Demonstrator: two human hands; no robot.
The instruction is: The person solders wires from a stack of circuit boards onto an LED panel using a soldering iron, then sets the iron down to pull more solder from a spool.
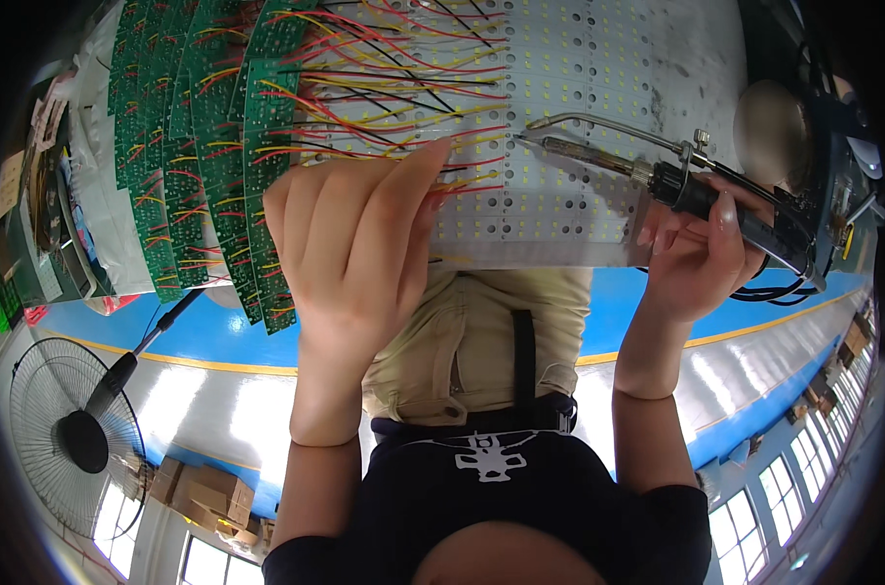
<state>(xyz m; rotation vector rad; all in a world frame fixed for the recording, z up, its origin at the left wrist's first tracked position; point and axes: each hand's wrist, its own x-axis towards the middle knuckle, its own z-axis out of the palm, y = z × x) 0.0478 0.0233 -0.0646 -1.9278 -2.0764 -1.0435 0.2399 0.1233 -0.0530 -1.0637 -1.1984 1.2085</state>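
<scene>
My right hand (698,255) is closed around the black handle of a soldering iron (598,156) with a thin curved metal tube fixed alongside it. The iron's tip points left, close to the ends of the wires on a white panel of LED boards (550,210). Over the wires, my left hand (350,234) has its thumb and forefinger pinched on a thin wire near the panel's pads; the exact grip is partly hidden by the fingers. Red, yellow and black wires (384,93) run from the green circuit boards (208,146) to the white panel.
The green boards lie overlapped at the left of the worktop. A round metallic object (774,132) and black cables (769,292) are at the right. Behind stand a floor fan (79,441) and cardboard boxes (213,497), on a blue and grey floor (208,336).
</scene>
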